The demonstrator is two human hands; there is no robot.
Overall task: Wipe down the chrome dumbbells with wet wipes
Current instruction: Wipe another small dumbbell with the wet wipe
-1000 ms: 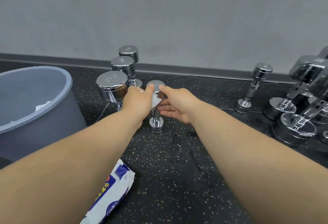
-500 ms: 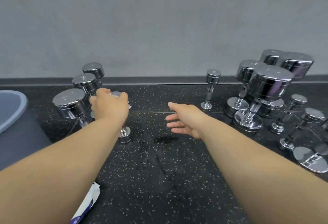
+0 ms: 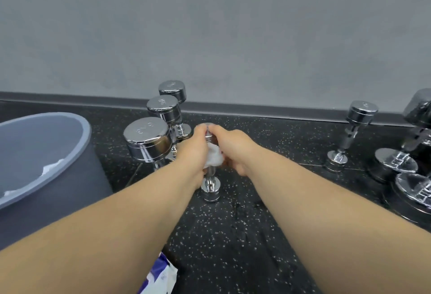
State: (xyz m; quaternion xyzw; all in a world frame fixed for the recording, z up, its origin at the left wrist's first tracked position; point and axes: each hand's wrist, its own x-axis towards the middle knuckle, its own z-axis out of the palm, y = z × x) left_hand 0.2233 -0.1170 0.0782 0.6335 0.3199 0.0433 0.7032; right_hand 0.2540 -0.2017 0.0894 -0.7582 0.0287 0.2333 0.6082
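A small chrome dumbbell (image 3: 210, 187) stands upright on the speckled black floor, mid-frame. My left hand (image 3: 192, 151) wraps its handle from the left and presses a crumpled white wet wipe (image 3: 214, 157) against it. From the right, my right hand (image 3: 234, 148) curls its fingers round the dumbbell's top head. The upper head and most of the handle are hidden by my hands.
Three larger chrome dumbbells (image 3: 145, 135) stand just left of my hands. A grey bin (image 3: 70, 125) holding used wipes is at far left. Another small dumbbell (image 3: 360, 113) and several big ones (image 3: 396, 165) stand right. A wipes packet (image 3: 161, 277) lies at bottom.
My right hand, open and out to the right half a second ago, has come back onto the dumbbell's top. The view has swung back left, and the bin shows again.
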